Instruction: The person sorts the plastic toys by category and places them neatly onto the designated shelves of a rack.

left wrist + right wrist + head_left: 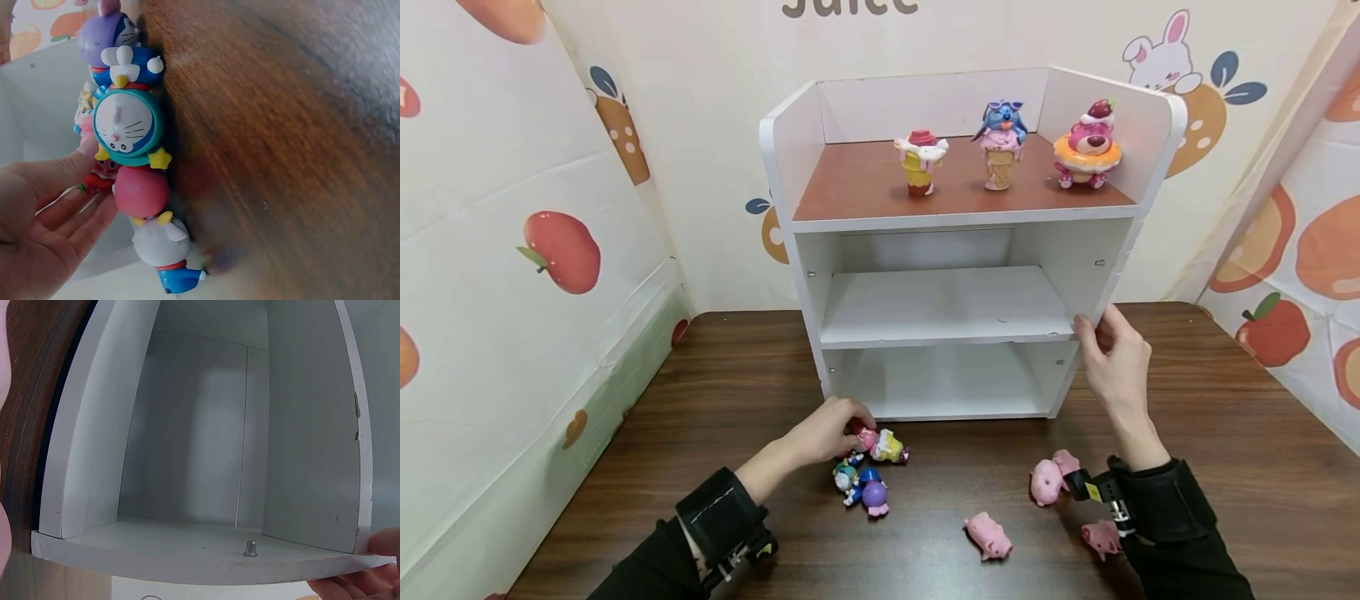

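My left hand (829,432) reaches to the tabletop in front of the shelf and pinches a small pink-and-yellow figurine (889,447) lying on its side. In the left wrist view, thumb and fingers meet at its red strawberry-like end (100,181). Against it lie cat figurines, among them a teal-hooded one (125,122) and a purple-and-blue one (873,493). My right hand (1116,358) grips the right side panel of the white shelf (951,342), thumb on the front edge at the middle board; its fingers are partly hidden behind the panel.
On the shelf's brown top stand a yellow cup figurine (920,164), a blue ice-cream-cone figurine (1002,146) and a pink bear with an orange ring (1087,148). Several pink pig figurines (988,536) lie on the wooden table (737,375) near the right forearm. Printed sheets surround the table.
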`<state>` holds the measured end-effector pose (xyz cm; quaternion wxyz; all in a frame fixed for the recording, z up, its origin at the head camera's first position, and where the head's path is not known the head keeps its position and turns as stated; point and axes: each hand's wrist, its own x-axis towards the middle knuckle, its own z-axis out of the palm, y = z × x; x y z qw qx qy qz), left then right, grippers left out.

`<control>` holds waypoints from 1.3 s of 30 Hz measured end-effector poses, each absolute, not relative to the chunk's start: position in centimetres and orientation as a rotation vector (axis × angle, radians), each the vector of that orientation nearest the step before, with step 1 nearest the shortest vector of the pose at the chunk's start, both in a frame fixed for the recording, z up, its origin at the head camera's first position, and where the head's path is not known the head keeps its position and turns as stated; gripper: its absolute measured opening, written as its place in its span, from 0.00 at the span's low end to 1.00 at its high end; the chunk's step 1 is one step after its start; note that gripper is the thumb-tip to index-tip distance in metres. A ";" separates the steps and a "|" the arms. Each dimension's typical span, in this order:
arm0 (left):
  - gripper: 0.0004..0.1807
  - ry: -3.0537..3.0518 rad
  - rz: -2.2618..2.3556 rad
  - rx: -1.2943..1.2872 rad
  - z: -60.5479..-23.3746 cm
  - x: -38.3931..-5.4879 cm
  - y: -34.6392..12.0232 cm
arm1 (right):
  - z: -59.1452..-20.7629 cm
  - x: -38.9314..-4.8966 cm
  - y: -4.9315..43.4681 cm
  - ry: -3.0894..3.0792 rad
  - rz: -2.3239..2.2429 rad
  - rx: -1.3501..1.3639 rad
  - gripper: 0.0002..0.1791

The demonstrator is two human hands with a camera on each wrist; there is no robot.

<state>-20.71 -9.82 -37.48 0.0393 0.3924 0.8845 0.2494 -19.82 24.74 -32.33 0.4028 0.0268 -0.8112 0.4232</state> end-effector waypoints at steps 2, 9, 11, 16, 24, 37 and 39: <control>0.06 2.708 0.776 1.204 -37.4 -20.6 -9.9 | -32.3 -19.8 24.7 -2.049 1.067 0.068 0.13; 0.05 2.696 0.806 1.223 -36.1 -20.3 -9.8 | -32.3 -19.8 24.8 -2.056 1.060 0.056 0.13; 0.05 2.703 0.791 1.229 -35.6 -20.3 -9.6 | -32.3 -19.8 24.8 -2.053 1.066 0.057 0.13; 0.06 2.758 0.668 1.218 -34.2 -20.2 -8.5 | -32.1 -19.7 24.7 -2.048 1.078 0.059 0.13; 0.05 2.809 0.589 1.235 -33.6 -20.0 -5.9 | -32.2 -19.7 24.6 -2.051 1.077 0.060 0.13; 0.12 2.847 0.686 1.150 -35.3 -19.3 -4.6 | -32.2 -19.7 24.7 -2.044 1.081 0.075 0.13; 0.14 2.854 0.698 1.164 -35.5 -19.2 -4.7 | -32.2 -19.8 24.7 -2.044 1.079 0.072 0.12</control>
